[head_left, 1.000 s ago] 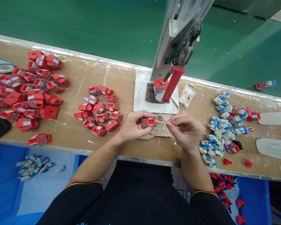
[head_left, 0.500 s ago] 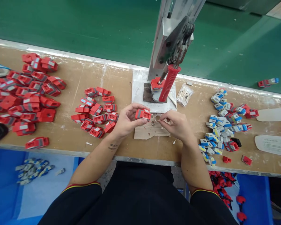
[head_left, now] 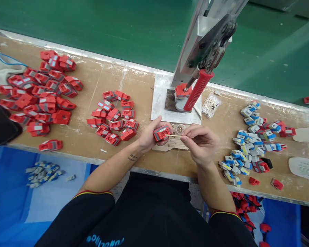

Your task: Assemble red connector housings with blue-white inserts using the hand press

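My left hand [head_left: 150, 135] is closed around a red-and-grey plastic toy vehicle part [head_left: 161, 133], its hollow side turned up and toward the right. In my right hand [head_left: 199, 142] a thin pale cotton swab [head_left: 173, 136] is pinched between thumb and fingers. The swab points left, and its far end meets the opening of the red part. Whether that end touches the inside I cannot tell. Just behind my right fingertips a small clear round dish [head_left: 180, 128] rests on a torn cardboard piece [head_left: 170, 145].
A lever press [head_left: 199, 90] with a red handle stands behind my hands, a red part under its plunger. Beside it lies a bag of cotton swabs [head_left: 211, 105]. Red parts [head_left: 114, 115] are grouped at left; white-and-blue parts [head_left: 247, 144] lie at right. Blue bins [head_left: 10, 192] sit below the table edge.
My right hand has come away from the small dish, and the swab now reaches the red part. My left hand has tilted the part. The whole view has shifted a little.
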Demonstrator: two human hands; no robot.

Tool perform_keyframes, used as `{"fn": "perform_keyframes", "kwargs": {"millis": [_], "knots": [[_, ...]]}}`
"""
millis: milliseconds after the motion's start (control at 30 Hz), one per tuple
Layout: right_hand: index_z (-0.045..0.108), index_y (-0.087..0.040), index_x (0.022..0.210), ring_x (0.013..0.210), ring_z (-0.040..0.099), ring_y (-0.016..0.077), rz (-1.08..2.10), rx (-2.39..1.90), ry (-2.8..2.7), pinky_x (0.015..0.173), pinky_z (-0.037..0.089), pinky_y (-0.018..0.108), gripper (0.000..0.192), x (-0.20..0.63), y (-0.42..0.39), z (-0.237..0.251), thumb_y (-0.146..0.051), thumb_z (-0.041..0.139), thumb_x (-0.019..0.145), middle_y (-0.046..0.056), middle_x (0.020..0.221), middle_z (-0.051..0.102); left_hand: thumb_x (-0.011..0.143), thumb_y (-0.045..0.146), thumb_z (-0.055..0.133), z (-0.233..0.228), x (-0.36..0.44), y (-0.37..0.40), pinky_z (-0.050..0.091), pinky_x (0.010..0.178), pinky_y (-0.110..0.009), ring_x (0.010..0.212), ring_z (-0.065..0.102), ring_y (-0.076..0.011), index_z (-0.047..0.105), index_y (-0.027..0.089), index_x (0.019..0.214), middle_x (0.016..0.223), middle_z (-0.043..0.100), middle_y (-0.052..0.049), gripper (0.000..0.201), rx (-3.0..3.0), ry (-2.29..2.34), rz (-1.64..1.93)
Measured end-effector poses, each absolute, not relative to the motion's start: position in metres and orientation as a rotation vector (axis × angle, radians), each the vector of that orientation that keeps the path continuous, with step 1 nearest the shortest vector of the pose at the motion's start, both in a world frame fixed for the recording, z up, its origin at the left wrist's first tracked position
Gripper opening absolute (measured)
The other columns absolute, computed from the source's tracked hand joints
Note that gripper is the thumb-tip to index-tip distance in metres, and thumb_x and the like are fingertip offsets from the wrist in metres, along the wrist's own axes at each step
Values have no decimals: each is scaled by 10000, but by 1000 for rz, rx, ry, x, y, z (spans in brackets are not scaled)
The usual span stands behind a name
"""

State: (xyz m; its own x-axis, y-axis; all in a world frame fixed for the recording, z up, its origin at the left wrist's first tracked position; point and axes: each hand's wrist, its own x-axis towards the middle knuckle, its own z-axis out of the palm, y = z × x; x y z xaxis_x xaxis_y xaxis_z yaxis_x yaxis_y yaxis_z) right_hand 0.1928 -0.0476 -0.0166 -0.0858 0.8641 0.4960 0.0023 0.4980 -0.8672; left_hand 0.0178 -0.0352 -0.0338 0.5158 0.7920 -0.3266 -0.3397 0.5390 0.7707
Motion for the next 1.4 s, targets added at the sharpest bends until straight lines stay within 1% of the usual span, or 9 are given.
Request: {"fn": "perform_keyframes", "kwargs": {"millis": [167, 267, 367, 533, 733, 900, 1100, 1267, 1400], "knots": [[682, -244, 811, 609, 684, 146, 865, -787, -1495, 510, 510, 279, 162, 190, -48, -20, -262, 808, 910, 5, 731, 756, 853, 953, 377, -33, 19, -35, 206, 378, -242, 332, 347, -103, 592, 186, 685, 406, 402, 34, 814, 665, 744, 678], [681, -243, 805, 613, 695, 157, 854, -793, -1515, 510, 522, 287, 163, 189, -48, -20, -258, 807, 907, 11, 731, 759, 882, 949, 302, -31, 19, -35, 203, 367, -233, 321, 342, -100, 583, 184, 680, 399, 409, 26, 839, 650, 753, 663], [679, -244, 802, 617, 698, 156, 848, -808, -1523, 506, 518, 283, 167, 189, -48, -20, -267, 806, 908, 10, 732, 761, 899, 938, 269, -31, 18, -36, 192, 359, -224, 316, 336, -100, 584, 182, 693, 393, 400, 29, 844, 651, 752, 645], [676, -248, 797, 612, 697, 149, 830, -831, -1546, 490, 502, 279, 185, 189, -48, -20, -299, 803, 921, 8, 732, 765, 891, 945, 260, -33, 18, -36, 194, 355, -220, 317, 334, -102, 592, 182, 712, 390, 391, 34, 851, 667, 743, 631], [681, -251, 840, 610, 694, 152, 748, -783, -1557, 490, 478, 277, 152, 190, -47, -19, -195, 808, 900, -9, 710, 745, 890, 944, 256, -34, 18, -35, 196, 355, -223, 315, 318, -99, 559, 193, 687, 389, 403, 29, 835, 685, 723, 617], [685, -253, 843, 583, 678, 154, 649, -808, -1588, 487, 478, 289, 164, 195, -46, -18, -156, 813, 877, -5, 727, 755, 900, 937, 230, -34, 16, -35, 188, 359, -230, 312, 321, -98, 579, 186, 691, 399, 414, 24, 854, 702, 743, 615], [683, -245, 849, 602, 684, 146, 586, -816, -1625, 506, 487, 274, 203, 198, -47, -18, -80, 801, 850, -9, 737, 756, 884, 937, 288, -36, 15, -34, 194, 357, -225, 306, 305, -96, 579, 187, 708, 382, 400, 36, 824, 733, 715, 626], [675, -237, 824, 597, 688, 146, 603, -813, -1619, 510, 494, 265, 169, 202, -46, -15, -127, 794, 876, -11, 715, 748, 920, 893, 294, -36, 14, -35, 199, 357, -220, 311, 300, -95, 589, 176, 722, 390, 405, 35, 800, 723, 709, 637], [682, -231, 820, 618, 701, 150, 636, -806, -1583, 540, 509, 269, 186, 214, -42, -12, -116, 825, 846, -14, 697, 743, 937, 875, 279, -35, 14, -35, 208, 356, -216, 307, 299, -97, 598, 172, 716, 378, 394, 33, 804, 707, 709, 646]]}}
